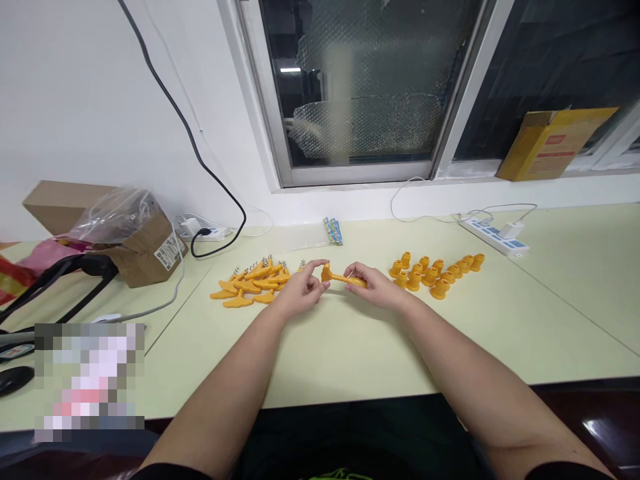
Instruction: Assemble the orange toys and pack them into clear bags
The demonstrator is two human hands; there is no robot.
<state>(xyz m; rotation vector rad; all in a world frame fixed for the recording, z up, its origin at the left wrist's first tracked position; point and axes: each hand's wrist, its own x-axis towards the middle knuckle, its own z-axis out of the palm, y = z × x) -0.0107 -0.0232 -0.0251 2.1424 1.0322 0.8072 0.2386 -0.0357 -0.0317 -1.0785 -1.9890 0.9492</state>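
Note:
Above the table, my two hands hold a yellow T-shaped corkscrew handle (pixel 341 277) between them, its stem lying roughly level. My left hand (pixel 303 288) grips the crossbar end with thumb and fingers. The fingers of my right hand (pixel 371 285) close around the far end of the stem and partly cover it. Just left of my left hand lies a pile of yellow corkscrew handles (pixel 253 283), several with metal spirals pointing toward the wall. Right of my right hand, several yellow bell-shaped pieces (pixel 440 288) stand in a loose group.
Small colourful printed packets (pixel 333 231) lie near the wall. A power strip (pixel 494 235) is at the back right. On the left are an open cardboard box (pixel 145 257), a black cable (pixel 185 120) and a black mouse (pixel 16 381). A yellow carton (pixel 555 143) leans against the window.

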